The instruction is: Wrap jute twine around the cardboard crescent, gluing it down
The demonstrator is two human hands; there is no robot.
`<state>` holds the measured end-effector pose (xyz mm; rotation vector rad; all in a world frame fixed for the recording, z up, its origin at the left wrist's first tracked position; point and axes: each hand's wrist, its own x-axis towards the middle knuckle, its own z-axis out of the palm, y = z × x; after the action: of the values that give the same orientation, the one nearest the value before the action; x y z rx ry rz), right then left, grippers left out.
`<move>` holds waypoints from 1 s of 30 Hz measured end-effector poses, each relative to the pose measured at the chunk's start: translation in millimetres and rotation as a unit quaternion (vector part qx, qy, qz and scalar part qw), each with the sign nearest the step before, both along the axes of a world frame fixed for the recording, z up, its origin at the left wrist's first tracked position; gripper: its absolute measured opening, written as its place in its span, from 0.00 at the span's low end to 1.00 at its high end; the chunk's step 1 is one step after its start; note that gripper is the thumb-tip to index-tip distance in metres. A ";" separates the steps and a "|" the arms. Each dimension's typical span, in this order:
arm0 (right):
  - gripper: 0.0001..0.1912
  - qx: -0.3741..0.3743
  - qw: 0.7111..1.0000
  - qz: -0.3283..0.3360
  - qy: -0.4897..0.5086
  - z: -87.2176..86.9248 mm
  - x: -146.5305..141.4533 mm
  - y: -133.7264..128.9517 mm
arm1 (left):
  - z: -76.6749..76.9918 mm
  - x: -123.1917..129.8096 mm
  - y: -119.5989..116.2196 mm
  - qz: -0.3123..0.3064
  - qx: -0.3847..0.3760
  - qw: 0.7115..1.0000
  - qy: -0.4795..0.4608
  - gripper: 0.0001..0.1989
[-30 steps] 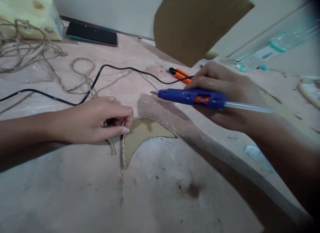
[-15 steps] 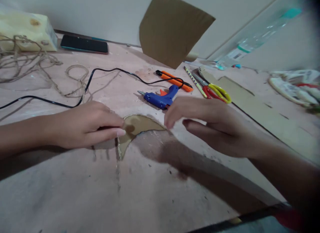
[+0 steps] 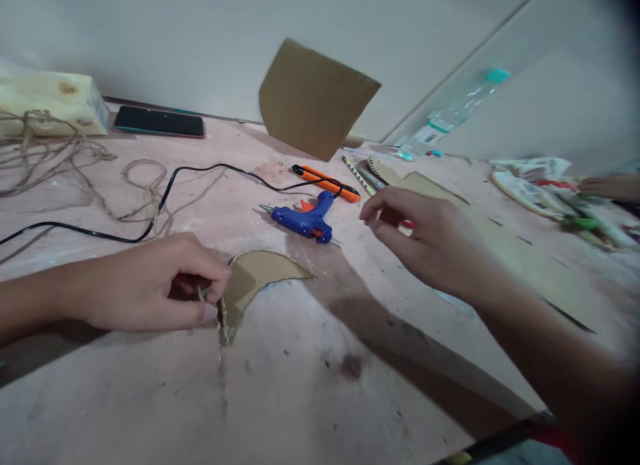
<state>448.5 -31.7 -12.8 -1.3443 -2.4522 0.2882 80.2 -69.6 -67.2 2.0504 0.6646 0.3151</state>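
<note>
A crescent-shaped piece of cardboard (image 3: 260, 268) lies flat on the table, with twine running along its outer edge. My left hand (image 3: 175, 285) is at the crescent's left end, thumb and forefinger closed on a thin strand of twine (image 3: 201, 294) that shows between them. My right hand (image 3: 420, 232) is raised with fingers loosely curled, and I see nothing in it. Behind it are the scissors, mostly covered, with a bit of red handle (image 3: 408, 224) showing. Left of that hand rests a blue hot glue gun (image 3: 303, 220), its nozzle pointing left.
An orange box cutter (image 3: 327, 183) and a patterned pencil (image 3: 357, 175) lie behind the glue gun. A black cord (image 3: 173, 185), loose twine (image 3: 35, 145), a phone (image 3: 159, 121) and a tissue pack (image 3: 50, 102) are at left. Cardboard (image 3: 315, 102) and a bottle (image 3: 455, 115) lean at the back. Another person's hand (image 3: 610, 186) shows far right.
My right hand has left the crescent's right tip and moved right, over the scissors, uncovering the glue gun's handle. My left hand stays at the crescent's left end. The view has shifted.
</note>
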 end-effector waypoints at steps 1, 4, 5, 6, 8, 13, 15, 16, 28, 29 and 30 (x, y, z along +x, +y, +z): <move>0.05 0.022 0.999 -0.025 0.003 -5.5 -0.6 2.3 | 0.2 -0.7 0.3 0.001 -0.022 1.000 -0.001 0.11; 0.16 -0.004 0.999 -0.039 -0.010 -22.2 -5.6 4.4 | 0.2 -2.6 2.3 0.005 -0.062 0.998 -0.009 0.15; 0.20 -0.018 0.999 -0.039 -0.031 -27.6 -7.3 4.8 | -0.2 -3.2 3.1 0.006 -0.069 0.998 -0.013 0.16; 0.22 -0.029 0.997 -0.038 -0.054 -32.8 -8.5 5.8 | -0.9 -3.6 3.7 0.007 -0.076 0.997 -0.017 0.17; 0.23 -0.037 0.995 -0.038 -0.080 -43.1 -9.0 10.2 | -3.3 -4.1 4.2 0.013 -0.091 0.996 -0.020 0.18; 0.15 0.105 0.994 -0.035 0.000 -61.4 -11.4 12.4 | -10.3 -2.7 3.0 0.049 -0.102 0.994 0.001 0.19; 0.12 0.147 0.989 0.000 0.027 -61.2 -18.3 -0.8 | -10.2 -1.1 2.9 0.056 -0.084 0.995 -0.002 0.19; 0.11 0.150 0.988 0.027 0.034 -59.5 -22.7 -9.7 | -9.3 -0.1 2.9 0.055 -0.074 0.996 -0.007 0.18; 0.08 0.040 0.993 0.111 0.033 -70.6 -52.0 -33.2 | -4.5 10.3 -15.7 -0.008 -0.034 0.999 -0.026 0.17; 0.09 0.045 0.991 0.119 0.044 -73.2 -55.8 -29.2 | -5.0 10.8 -17.0 -0.012 -0.048 0.998 -0.028 0.17; 0.10 0.045 0.988 0.132 0.061 -75.1 -60.1 -25.8 | -5.4 11.2 -18.0 -0.015 -0.063 0.997 -0.030 0.16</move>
<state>388.4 -57.5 -87.9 -0.9363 -2.5049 0.3093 91.5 -87.6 -72.6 1.9219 0.6021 0.3095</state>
